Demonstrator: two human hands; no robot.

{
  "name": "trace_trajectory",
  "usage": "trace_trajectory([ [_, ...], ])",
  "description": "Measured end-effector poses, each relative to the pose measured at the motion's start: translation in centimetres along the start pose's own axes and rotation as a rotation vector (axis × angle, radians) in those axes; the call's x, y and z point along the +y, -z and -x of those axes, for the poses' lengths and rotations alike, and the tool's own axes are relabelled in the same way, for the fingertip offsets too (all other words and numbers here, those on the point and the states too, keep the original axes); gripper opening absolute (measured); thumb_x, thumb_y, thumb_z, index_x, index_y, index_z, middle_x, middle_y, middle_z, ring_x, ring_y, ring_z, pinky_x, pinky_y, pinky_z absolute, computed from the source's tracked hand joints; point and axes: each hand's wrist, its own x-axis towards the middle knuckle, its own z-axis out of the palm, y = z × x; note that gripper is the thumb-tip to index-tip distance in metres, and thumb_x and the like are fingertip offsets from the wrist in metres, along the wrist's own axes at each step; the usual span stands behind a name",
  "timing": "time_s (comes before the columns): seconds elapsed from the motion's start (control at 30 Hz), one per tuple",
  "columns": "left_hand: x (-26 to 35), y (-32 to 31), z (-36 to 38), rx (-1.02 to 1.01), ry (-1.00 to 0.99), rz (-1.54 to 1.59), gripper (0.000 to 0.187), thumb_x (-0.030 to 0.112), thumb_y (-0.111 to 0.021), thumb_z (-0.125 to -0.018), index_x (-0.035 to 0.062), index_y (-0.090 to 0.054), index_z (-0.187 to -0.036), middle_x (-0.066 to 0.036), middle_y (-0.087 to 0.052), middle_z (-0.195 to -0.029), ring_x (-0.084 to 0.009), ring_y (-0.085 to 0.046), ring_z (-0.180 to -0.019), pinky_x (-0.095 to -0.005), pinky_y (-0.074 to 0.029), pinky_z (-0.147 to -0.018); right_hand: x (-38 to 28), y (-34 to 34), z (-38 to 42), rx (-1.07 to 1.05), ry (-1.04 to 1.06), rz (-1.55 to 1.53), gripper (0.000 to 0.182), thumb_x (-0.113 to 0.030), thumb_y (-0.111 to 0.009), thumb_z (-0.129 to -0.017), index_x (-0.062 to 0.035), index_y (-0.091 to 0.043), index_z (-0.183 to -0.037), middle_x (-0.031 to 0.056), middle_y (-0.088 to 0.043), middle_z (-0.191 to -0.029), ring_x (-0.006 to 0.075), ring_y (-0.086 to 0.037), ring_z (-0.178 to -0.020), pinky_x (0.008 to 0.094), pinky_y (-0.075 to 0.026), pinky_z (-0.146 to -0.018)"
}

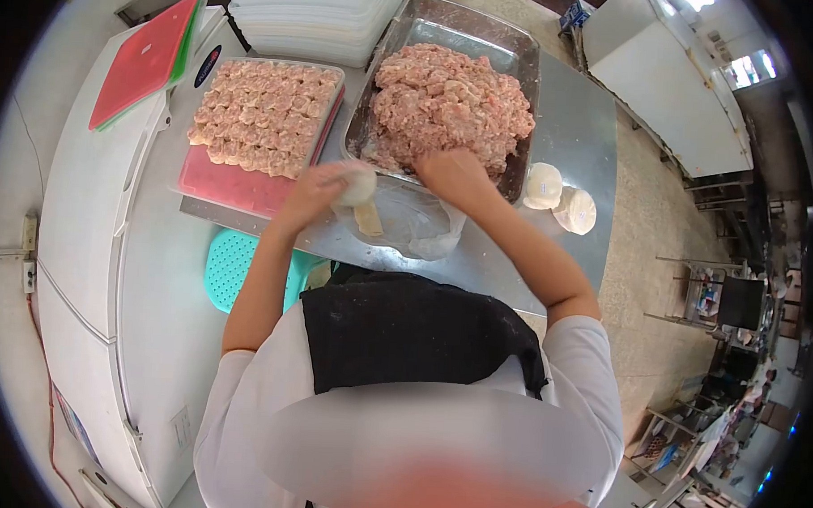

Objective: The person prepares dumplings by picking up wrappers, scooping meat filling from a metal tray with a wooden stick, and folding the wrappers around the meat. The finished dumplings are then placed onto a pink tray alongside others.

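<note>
My left hand [317,194] is closed on a pale round wrapper stack [359,188], somewhat blurred, near the tray's front edge. My right hand [447,175] reaches to the front edge of the minced meat [452,108] in a metal tray [532,57]; its fingertips are hidden against the meat. Below the tray a clear plastic bag [421,228] lies on the metal table, with a pale yellowish piece [368,219] beside it. Rows of filled dumplings [264,110] stand in a plastic tray at the left, on a red lid [234,183].
Two round pale stacks [543,186] [575,211] sit right of the metal tray. Stacked clear containers [312,22] stand at the back. A turquoise stool [231,270] is below the metal table [572,125]. White freezers flank the table; red and green lids [145,61] lie on the left one.
</note>
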Motion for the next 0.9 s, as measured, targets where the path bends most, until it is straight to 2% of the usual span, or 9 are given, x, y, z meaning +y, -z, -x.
trace_trajectory([
  [0.23,-1.8,-3.1,-1.6,-0.107,0.076,0.01,0.032,0.016,-0.057,-0.09,0.0013,-0.062,-0.118,-0.009,-0.064,-0.116,-0.0178,-0.06,-0.102,-0.0298,-0.045,-0.09,2.4,-1.5,3.6,0.129,-0.13,-0.558,0.029,-0.026,-0.052,-0.093,-0.0024,-0.065,-0.08,0.0147,-0.065,-0.069,0.0299,-0.063,-0.061,0.041,-0.049,-0.06],
  [0.4,0.4,-2.0,-5.2,-0.058,0.262,0.486,0.035,0.021,-0.052,-0.095,-0.002,-0.056,-0.122,-0.015,-0.06,-0.121,-0.022,-0.057,-0.112,-0.0341,-0.043,-0.1,1.7,1.4,4.6,0.116,-0.393,-1.455,0.036,-0.032,-0.053,-0.097,-0.0038,-0.065,-0.078,-0.0033,-0.045,-0.058,0.0058,-0.04,-0.054,0.0245,-0.033,-0.05],
  [0.5,3.1,-3.3,-8.4,0.116,0.232,0.964,0.044,0.03,-0.049,-0.096,-0.0042,-0.05,-0.125,-0.017,-0.058,-0.122,-0.0272,-0.056,-0.115,-0.04,-0.042,-0.103,1.0,2.5,4.4,0.322,-0.482,-1.43,0.036,-0.033,-0.051,-0.098,-0.0056,-0.066,-0.08,-0.0072,-0.042,-0.058,0.0023,-0.037,-0.054,0.0215,-0.028,-0.048],
  [0.57,5.4,-4.2,-9.6,0.168,0.163,1.121,0.051,0.036,-0.048,-0.097,-0.0058,-0.047,-0.126,-0.018,-0.057,-0.123,-0.0298,-0.055,-0.116,-0.0433,-0.041,-0.105,0.6,2.6,4.1,0.336,-0.481,-1.367,0.029,-0.026,-0.054,-0.096,-0.0018,-0.069,-0.102,-0.0005,-0.052,-0.064,0.0083,-0.044,-0.056,0.0236,-0.035,-0.051],
  [0.63,7.8,-4.9,-9.9,0.201,0.168,1.377,0.061,0.048,-0.044,-0.096,-0.0066,-0.047,-0.123,-0.02,-0.057,-0.121,-0.0321,-0.053,-0.117,-0.0458,-0.041,-0.104,-0.4,1.5,3.4,0.686,-0.232,-0.717,0.029,-0.024,-0.055,-0.095,-0.0009,-0.066,-0.107,0.0093,-0.061,-0.079,0.0199,-0.056,-0.068,0.0303,-0.045,-0.063],
  [0.67,9.2,-5.2,-9.7,0.232,0.131,1.333,0.067,0.054,-0.04,-0.095,-0.0085,-0.049,-0.119,-0.018,-0.059,-0.115,-0.0281,-0.057,-0.11,-0.0416,-0.045,-0.099,-0.5,1.2,3.8,0.614,-0.239,-0.744,0.03,-0.024,-0.058,-0.092,-0.0009,-0.064,-0.111,0.0165,-0.063,-0.095,0.0311,-0.06,-0.084,0.0369,-0.048,-0.074],
  [0.77,4.9,-3.2,-9.9,0.236,0.081,1.374,0.067,0.053,-0.039,-0.095,-0.0083,-0.048,-0.119,-0.022,-0.058,-0.116,-0.0318,-0.057,-0.106,-0.0432,-0.047,-0.096,0.7,3.7,6.3,0.394,-0.297,-0.522,0.028,-0.028,-0.057,-0.091,-0.0033,-0.067,-0.098,0.0147,-0.064,-0.088,0.0337,-0.061,-0.084,0.0418,-0.049,-0.073],
  [0.83,1.2,-0.9,-10.4,-0.054,-0.153,1.464,0.066,0.052,-0.036,-0.096,-0.0089,-0.048,-0.119,-0.022,-0.058,-0.114,-0.0312,-0.058,-0.102,-0.0428,-0.048,-0.092,1.0,6.3,7.2,0.221,-0.33,-0.424,0.029,-0.029,-0.056,-0.091,-0.0027,-0.067,-0.099,0.0143,-0.065,-0.09,0.0338,-0.062,-0.085,0.0414,-0.05,-0.075],
  [0.9,3.0,-0.3,-9.6,0.516,-0.029,1.177,0.064,0.05,-0.03,-0.098,-0.0071,-0.048,-0.123,-0.022,-0.058,-0.116,-0.0312,-0.057,-0.104,-0.0427,-0.047,-0.094,0.9,6.5,6.7,0.045,-0.36,-0.325,0.031,-0.03,-0.054,-0.092,-0.0021,-0.067,-0.1,0.0139,-0.066,-0.092,0.034,-0.062,-0.086,0.0409,-0.05,-0.076],
])
